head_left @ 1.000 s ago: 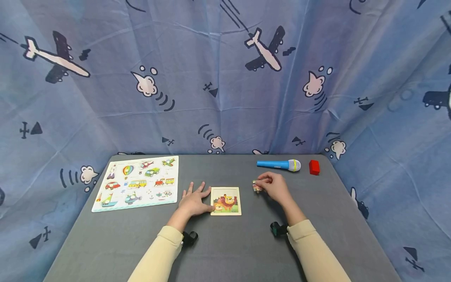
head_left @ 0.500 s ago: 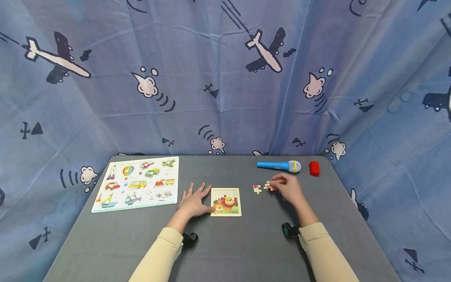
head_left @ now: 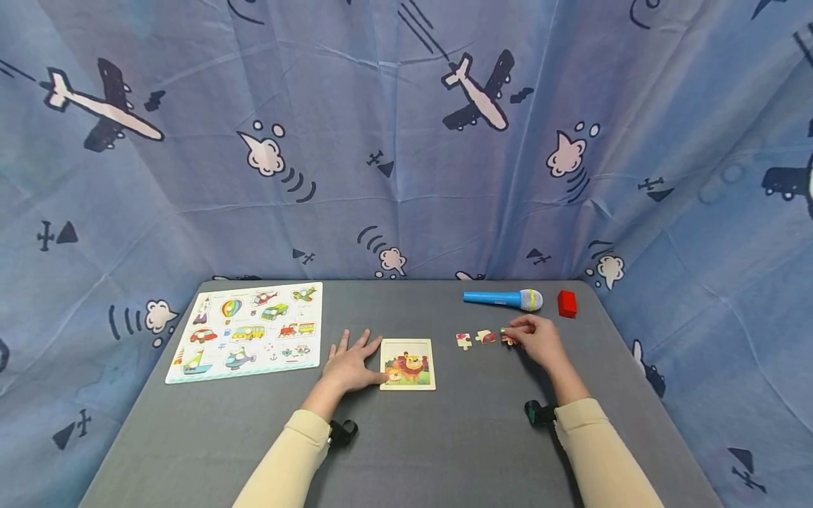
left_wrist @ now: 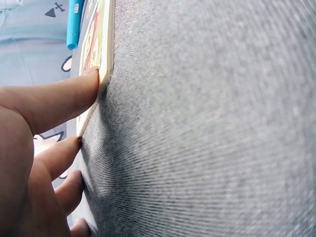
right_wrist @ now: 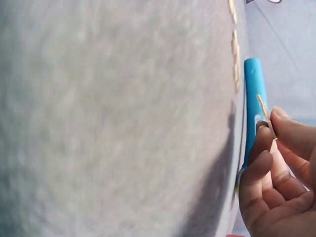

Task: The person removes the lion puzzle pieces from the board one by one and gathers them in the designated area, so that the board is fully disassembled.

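Note:
A square wooden puzzle board [head_left: 408,364] with a lion picture lies mid-table. My left hand [head_left: 349,365] rests flat along its left side, fingers spread and straight, the thumb [left_wrist: 74,96] touching its edge in the left wrist view. To the right, my right hand [head_left: 538,340] pinches a small jigsaw piece [right_wrist: 263,109] between thumb and forefinger, above the table in the right wrist view. Two jigsaw pieces, one pink and cream [head_left: 464,341] and one red and cream [head_left: 485,336], lie apart in a row left of that hand. The held piece's picture is mostly covered by fingers.
Behind the right hand lies a blue toy microphone [head_left: 502,299], with a red block [head_left: 567,304] further right. A white board with vehicle pictures [head_left: 248,331] lies at the back left of the grey table [head_left: 406,451]. A printed blue cloth [head_left: 343,141] hangs behind.
My right hand has moved rightward in steps, leaving two jigsaw pieces behind on the table and still pinching another. My left hand and the puzzle board have stayed put.

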Demonstrator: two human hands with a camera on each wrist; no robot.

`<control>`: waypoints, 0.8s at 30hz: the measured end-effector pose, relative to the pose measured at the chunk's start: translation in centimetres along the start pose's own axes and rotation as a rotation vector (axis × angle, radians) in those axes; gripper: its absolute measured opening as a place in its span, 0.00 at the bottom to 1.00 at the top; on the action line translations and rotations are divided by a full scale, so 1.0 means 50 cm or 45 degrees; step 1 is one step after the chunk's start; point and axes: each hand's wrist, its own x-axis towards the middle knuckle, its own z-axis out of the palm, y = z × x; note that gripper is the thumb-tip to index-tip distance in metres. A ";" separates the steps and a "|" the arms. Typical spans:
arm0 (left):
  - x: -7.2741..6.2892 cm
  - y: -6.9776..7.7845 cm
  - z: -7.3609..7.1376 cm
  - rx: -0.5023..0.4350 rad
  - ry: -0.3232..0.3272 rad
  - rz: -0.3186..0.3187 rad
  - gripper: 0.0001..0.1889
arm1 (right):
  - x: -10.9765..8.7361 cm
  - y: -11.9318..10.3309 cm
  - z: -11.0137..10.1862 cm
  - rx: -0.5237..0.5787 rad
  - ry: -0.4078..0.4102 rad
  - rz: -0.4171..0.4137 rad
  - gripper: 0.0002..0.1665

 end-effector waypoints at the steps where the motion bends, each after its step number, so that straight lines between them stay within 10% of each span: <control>1: 0.000 0.000 0.000 -0.001 -0.002 0.000 0.46 | 0.001 0.002 -0.001 -0.006 -0.001 0.004 0.15; 24: 0.003 -0.004 0.003 0.020 -0.008 -0.022 0.45 | 0.012 -0.015 0.011 -0.242 0.090 -0.053 0.12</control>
